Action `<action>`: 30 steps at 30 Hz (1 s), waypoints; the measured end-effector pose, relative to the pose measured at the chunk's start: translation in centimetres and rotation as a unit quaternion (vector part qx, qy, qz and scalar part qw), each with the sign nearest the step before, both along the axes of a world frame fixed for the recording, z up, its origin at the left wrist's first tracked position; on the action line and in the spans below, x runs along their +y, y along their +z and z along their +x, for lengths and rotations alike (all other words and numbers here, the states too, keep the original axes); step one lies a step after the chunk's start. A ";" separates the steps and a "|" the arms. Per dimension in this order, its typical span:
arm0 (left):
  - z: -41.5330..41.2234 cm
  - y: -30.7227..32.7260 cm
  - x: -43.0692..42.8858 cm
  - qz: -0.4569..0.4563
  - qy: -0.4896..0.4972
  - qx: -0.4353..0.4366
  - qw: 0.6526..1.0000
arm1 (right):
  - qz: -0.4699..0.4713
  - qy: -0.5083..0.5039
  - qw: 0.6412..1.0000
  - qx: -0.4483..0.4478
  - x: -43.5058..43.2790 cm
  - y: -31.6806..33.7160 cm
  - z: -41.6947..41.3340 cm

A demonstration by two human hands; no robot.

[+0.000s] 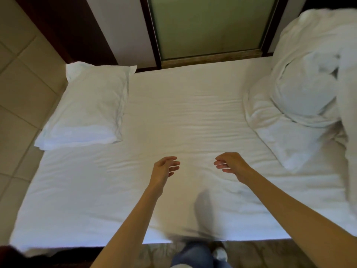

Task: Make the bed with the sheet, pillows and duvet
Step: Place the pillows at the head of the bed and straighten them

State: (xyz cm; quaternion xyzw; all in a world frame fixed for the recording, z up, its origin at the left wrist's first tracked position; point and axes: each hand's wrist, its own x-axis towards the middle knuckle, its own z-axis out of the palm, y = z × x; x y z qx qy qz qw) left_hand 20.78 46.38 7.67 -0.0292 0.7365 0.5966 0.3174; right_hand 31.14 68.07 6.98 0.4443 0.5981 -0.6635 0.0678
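Duvet point(309, 74) is lying bunched at the right end of the sheet point(183, 113), nearer the right hand point(231, 164) than the left hand point(166, 167); both are hovering mid-bed, fingers loosely curled, seemingly gripping nothing.

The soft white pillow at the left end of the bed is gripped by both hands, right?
No. The soft white rectangular pillow lies at the left end, but no hand grips it: the left hand and right hand hover empty over the wrinkled white sheet, as the head view shows.
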 end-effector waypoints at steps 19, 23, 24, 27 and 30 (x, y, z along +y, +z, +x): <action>0.0 -2.1 16.8 -0.020 -0.042 -0.027 0.999 | 0.000 -0.013 1.000 -0.002 13.1 -1.6 1.8; 3.2 -2.3 21.7 -0.023 -0.026 -0.018 0.999 | 0.020 0.013 1.000 -0.002 18.2 -1.9 4.3; 4.4 -2.2 23.0 -0.023 -0.019 -0.018 0.999 | 0.020 0.017 1.000 0.001 19.7 -1.9 5.1; 8.5 -2.1 26.8 -0.027 -0.005 -0.019 0.999 | 0.010 0.035 0.999 0.013 24.4 -1.6 8.3; 12.7 -2.0 30.6 -0.028 0.003 -0.021 0.999 | 0.001 0.047 0.999 0.026 28.8 -1.0 11.6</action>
